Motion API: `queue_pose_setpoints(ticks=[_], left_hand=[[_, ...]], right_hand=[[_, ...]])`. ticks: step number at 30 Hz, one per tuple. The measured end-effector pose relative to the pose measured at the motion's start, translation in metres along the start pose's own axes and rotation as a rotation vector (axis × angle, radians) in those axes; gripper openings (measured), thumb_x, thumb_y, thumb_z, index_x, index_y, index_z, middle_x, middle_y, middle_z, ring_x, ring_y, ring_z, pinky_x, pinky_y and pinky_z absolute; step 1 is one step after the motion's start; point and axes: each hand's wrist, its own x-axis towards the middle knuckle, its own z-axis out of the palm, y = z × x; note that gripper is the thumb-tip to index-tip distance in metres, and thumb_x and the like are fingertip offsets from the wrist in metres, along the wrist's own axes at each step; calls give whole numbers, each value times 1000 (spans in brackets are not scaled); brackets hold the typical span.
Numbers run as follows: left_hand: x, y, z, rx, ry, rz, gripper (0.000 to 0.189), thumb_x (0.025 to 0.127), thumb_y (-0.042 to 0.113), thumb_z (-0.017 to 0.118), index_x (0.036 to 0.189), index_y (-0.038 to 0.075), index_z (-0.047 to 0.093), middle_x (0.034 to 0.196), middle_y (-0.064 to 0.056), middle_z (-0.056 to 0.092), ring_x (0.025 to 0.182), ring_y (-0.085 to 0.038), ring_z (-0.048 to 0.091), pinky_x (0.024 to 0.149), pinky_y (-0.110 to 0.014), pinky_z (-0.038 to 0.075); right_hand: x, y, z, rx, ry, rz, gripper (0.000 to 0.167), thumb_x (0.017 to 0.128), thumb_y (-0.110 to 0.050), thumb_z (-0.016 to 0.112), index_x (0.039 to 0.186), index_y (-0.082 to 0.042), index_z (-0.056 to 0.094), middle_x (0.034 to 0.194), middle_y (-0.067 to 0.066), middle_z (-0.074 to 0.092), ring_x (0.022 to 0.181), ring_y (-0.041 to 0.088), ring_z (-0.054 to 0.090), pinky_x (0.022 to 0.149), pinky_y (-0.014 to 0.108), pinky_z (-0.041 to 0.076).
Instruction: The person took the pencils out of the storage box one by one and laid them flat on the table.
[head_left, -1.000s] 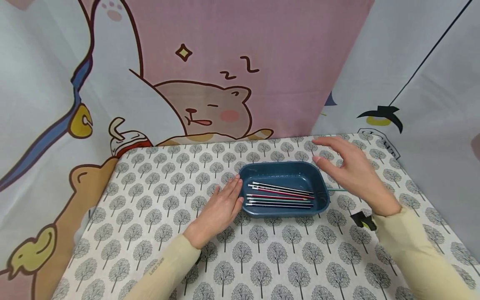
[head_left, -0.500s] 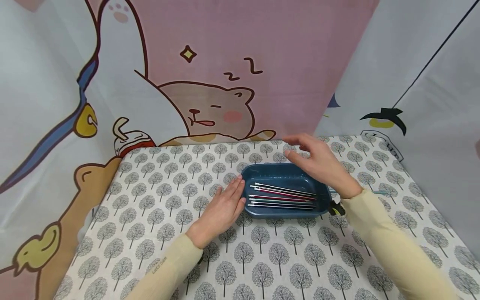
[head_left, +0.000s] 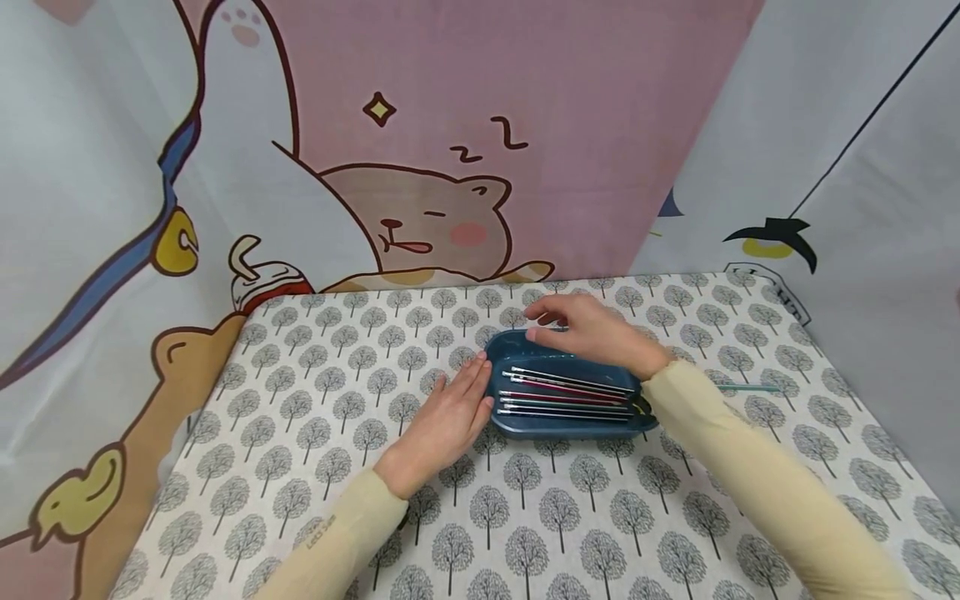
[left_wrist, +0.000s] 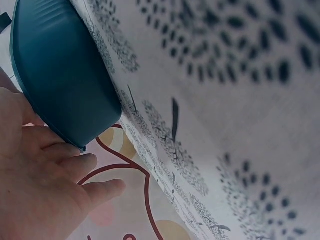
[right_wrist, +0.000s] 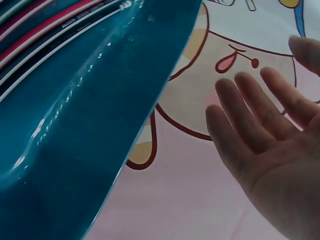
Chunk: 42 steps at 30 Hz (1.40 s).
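A dark blue plastic box [head_left: 562, 431] stands on the table, holding several striped pencils [head_left: 566, 398] laid side by side, their white ends to the left. My left hand [head_left: 446, 408] rests with straight fingers against the box's left end; in the left wrist view its fingers [left_wrist: 80, 165] touch the outer wall under the rim. Over the far side of the box hovers my right hand [head_left: 592, 327], holding nothing. Its loosely bent fingers [right_wrist: 240, 112] are apart from the rim in the right wrist view. The right sleeve hides the box's right end.
A thin green stick [head_left: 750, 387], much like a pencil, lies on the tree-patterned tablecloth [head_left: 337, 417] right of the box, partly behind the right sleeve [head_left: 735, 450]. Curtains with cartoon animals [head_left: 442, 225] rise behind the table and along both sides.
My right hand has moved left from beyond the box's right end to above its far side, uncovering more of the green stick. My left hand stays against the box's left end.
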Motion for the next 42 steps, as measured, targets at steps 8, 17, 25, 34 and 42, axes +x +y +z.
queue_pose_setpoints(ticks=[8, 17, 25, 34, 42], left_hand=[[0, 0, 0, 1, -8, -5, 58, 113, 34, 38, 161, 1, 32, 169, -14, 26, 152, -35, 33, 116, -68, 33], [0, 0, 1, 7, -6, -2, 58, 113, 31, 41, 161, 1, 32, 169, -14, 26, 151, -37, 34, 115, -67, 33], [1, 0, 2, 11, -13, -4, 58, 113, 33, 38, 161, 1, 31, 170, -14, 25, 150, -38, 35, 115, -67, 33], [0, -1, 3, 8, -5, -2, 58, 113, 32, 40, 161, 1, 32, 169, -15, 25, 151, -38, 35, 116, -67, 32], [1, -1, 2, 11, -7, -2, 58, 113, 33, 38, 161, 1, 31, 170, -14, 25, 150, -38, 36, 115, -68, 33]], right_hand=[[9, 7, 7, -26, -144, 48, 41, 100, -26, 72, 133, -3, 67, 127, 13, 71, 113, 26, 69, 98, 46, 56], [11, 25, 21, -39, -216, 13, 39, 100, -20, 71, 132, 2, 66, 126, 17, 71, 111, 25, 70, 99, 45, 56], [5, 38, 30, -75, -260, 6, 40, 99, -18, 73, 132, 2, 66, 125, 16, 71, 104, 20, 71, 94, 40, 58], [4, 48, 37, -118, -292, 40, 41, 95, -17, 76, 131, 0, 67, 123, 13, 71, 99, 16, 70, 90, 38, 59], [6, 54, 43, -161, -296, 48, 40, 93, -14, 78, 130, -2, 69, 112, 7, 72, 96, 15, 67, 86, 37, 59]])
